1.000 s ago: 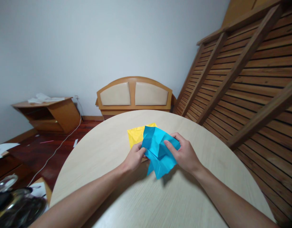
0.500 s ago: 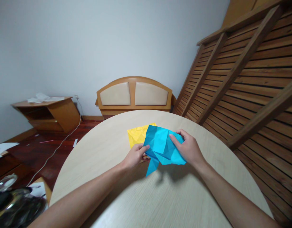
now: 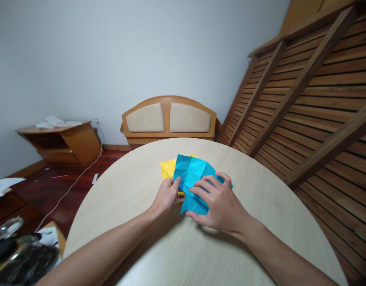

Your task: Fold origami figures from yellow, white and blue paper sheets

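Above the pale round table (image 3: 260,186), the creased blue paper (image 3: 190,169) partly hides the yellow paper (image 3: 168,167), and your left hand (image 3: 166,194) pinches its left edge. Your right hand (image 3: 220,200) has shifted from the right edge and spreads, fingers parted, over the lower face; the left pinch likely bears the hold.

Home, bedroom-like — padded headboard (image 3: 166,118), slatted wooden frame (image 3: 305,99), low cabinet (image 3: 77,143)

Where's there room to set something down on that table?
The round table is bare between its left edge and the left hand, right of the right hand, and between the forearms. It's crowded mid-table: blue paper at the hands partly hides yellow paper.
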The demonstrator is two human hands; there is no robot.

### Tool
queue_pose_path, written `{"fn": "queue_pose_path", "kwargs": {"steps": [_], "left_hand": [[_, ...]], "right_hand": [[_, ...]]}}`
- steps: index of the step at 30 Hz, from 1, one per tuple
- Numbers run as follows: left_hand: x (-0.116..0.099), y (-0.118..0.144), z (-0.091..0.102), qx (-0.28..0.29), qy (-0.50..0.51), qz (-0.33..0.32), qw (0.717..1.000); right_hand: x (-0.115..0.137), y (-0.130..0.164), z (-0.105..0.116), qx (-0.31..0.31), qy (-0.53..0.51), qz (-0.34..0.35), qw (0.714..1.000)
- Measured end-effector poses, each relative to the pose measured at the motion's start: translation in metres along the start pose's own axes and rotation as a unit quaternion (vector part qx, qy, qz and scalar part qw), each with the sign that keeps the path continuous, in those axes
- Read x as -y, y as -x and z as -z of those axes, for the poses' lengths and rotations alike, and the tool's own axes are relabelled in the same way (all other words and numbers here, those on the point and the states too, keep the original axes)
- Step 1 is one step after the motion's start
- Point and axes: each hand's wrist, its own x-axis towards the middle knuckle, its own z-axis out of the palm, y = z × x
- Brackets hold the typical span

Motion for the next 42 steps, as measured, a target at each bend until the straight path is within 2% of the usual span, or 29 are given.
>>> {"fn": "queue_pose_path", "kwargs": {"steps": [5, 8, 14, 21, 26, 33, 36, 42], "left_hand": [[0.000, -0.003, 0.002, -0.019, 0.015, -0.018, 1.000], [-0.001, -0.003, 0.004, -0.027, 0.013, -0.038, 0.999], [-0.002, -0.003, 0.006, -0.004, 0.020, -0.062, 0.998], [0.003, -0.009, 0.007, 0.027, -0.017, -0.108, 0.994], [0.009, -0.008, 0.005, 0.043, -0.035, -0.103, 0.993], [0.010, -0.006, 0.003, -0.028, 0.017, -0.122, 0.992], [0.012, -0.008, 0.005, -0.025, 0.019, -0.111, 0.993], [0.014, -0.008, 0.009, -0.025, 0.009, -0.096, 0.995]], "right_hand": [[-0.006, -0.001, -0.003, -0.006, 0.046, 0.019, 0.999], [-0.008, -0.002, -0.001, 0.018, 0.061, 0.020, 0.998], [-0.015, -0.001, -0.002, 0.022, 0.054, 0.018, 0.998], [-0.023, 0.001, -0.005, 0.026, 0.062, 0.001, 0.998], [-0.025, 0.001, -0.007, 0.029, 0.094, -0.010, 0.995], [-0.031, 0.003, -0.015, 0.012, 0.089, 0.051, 0.995], [-0.033, 0.003, -0.015, -0.009, 0.073, 0.054, 0.996], [-0.035, 0.002, -0.011, -0.006, 0.033, 0.031, 0.999]]}}
